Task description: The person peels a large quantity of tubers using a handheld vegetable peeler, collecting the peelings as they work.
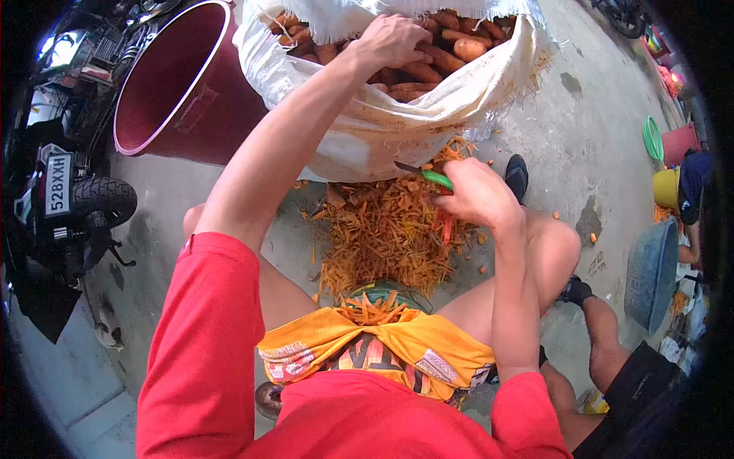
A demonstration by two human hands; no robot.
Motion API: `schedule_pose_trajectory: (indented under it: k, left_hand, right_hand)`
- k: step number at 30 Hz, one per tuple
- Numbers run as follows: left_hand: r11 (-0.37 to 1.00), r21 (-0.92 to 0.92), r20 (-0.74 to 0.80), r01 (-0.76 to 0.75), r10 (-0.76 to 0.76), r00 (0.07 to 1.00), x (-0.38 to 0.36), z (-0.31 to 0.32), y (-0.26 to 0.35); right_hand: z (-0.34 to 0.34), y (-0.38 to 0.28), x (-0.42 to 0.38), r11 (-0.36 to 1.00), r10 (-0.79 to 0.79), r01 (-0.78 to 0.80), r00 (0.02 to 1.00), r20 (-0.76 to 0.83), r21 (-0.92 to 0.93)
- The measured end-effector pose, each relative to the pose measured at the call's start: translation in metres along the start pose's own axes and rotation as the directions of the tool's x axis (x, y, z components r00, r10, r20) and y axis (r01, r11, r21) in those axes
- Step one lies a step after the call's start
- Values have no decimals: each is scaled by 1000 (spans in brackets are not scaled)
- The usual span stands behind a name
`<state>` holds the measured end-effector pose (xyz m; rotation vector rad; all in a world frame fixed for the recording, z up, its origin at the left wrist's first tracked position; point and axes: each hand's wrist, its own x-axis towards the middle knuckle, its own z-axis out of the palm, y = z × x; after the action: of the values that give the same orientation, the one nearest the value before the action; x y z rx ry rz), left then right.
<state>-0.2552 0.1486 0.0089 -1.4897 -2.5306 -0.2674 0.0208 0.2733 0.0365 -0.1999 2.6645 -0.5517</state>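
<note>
My left hand (391,42) reaches into the open white sack (367,145), its fingers curled around the end of a carrot (445,59) among many others. The fingertips are partly hidden. In my right hand (482,191) is a small knife (436,179) with a green handle, its dark blade pointing left, just below the sack's side. Beneath the knife, a heap of orange peelings (382,237) spreads over the ground between my legs. More peelings lie on the yellow cloth (306,340) across my lap.
A large dark red tub (222,115) leans beside the sack on the left. Farther left stands a motorcycle (103,200). At right are another person's leg (604,336), a blue-grey basin (652,275), a yellow container (665,188) and a green ring-shaped item (651,138).
</note>
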Motion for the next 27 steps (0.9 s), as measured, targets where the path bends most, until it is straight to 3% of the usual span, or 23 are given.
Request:
schedule_pose_trajectory:
  k: [3, 5, 7, 8, 9, 10, 12, 13, 14, 15, 17, 19, 20, 21, 22, 23, 24, 27]
  left_hand:
    - [999, 25, -89, -27, 29, 996, -11, -13, -1]
    - [999, -32, -34, 41, -42, 999, -27, -37, 4]
    - [955, -145, 56, 259, -253, 966, -51, -62, 6]
    - [957, -137, 52, 257, -252, 966, -67, -74, 8]
    - [898, -288, 19, 333, -342, 939, -86, -89, 12]
    - [812, -434, 0, 391, -434, 901, -107, -104, 16]
    - [582, -746, 42, 325, -446, 894, -147, -133, 32]
    - [587, -740, 37, 327, -450, 892, -161, -142, 45]
    - [244, -935, 145, 259, -402, 904, -173, -147, 60]
    - [-150, -972, 223, 183, -318, 922, -183, -150, 73]
    - [-151, -943, 325, 295, -241, 914, -194, -142, 96]
    - [-279, -883, 439, 377, -209, 874, -206, -124, 123]
    - [-397, -832, 499, 388, -230, 836, -213, -114, 132]
    - [-509, -768, 560, 389, -238, 793, -220, -99, 138]
    - [-519, -754, 570, 402, -213, 794, -229, -81, 140]
    - [-783, -560, 584, 270, -142, 799, -241, -62, 138]
    - [-950, -288, 579, 118, -75, 812, -248, -48, 137]
    - [-974, -214, 550, 78, -54, 833, -254, -28, 136]
  right_hand:
    - [-2, 4, 0, 999, -20, 21, 1000, -16, 39]
    - [-6, 1, -3, 999, 4, -5, 1000, 3, 51]
    - [-7, 2, -6, 995, 14, -14, 1000, 1, 100]
    - [-7, 3, -7, 989, 22, -22, 1000, 3, 148]
    - [-4, 8, -6, 989, 14, -13, 1000, -5, 148]
    - [1, 14, -5, 994, 5, -1, 999, -36, 106]
    - [-3, 8, -8, 995, 40, -37, 999, -29, 97]
    - [-2, 6, -6, 995, 30, -27, 999, -33, 96]
    - [2, 8, -3, 998, 38, -38, 999, -12, 41]
    - [8, 11, 0, 999, 47, -47, 999, 10, -16]
    - [25, 23, 14, 995, 84, -78, 990, 110, -61]
    - [37, 30, 10, 967, -125, 147, 986, -111, 210]
    - [43, 46, 17, 962, -128, 130, 991, -26, 240]
    - [57, 58, 25, 986, -163, 167, 978, -131, 26]
    - [46, 54, 21, 991, -123, 125, 991, -61, 42]
    - [39, 47, 16, 995, -80, 79, 997, 13, 61]
    - [41, 47, 14, 996, -52, 51, 998, 18, 69]
    - [40, 50, 7, 998, -67, 67, 998, -23, 1]
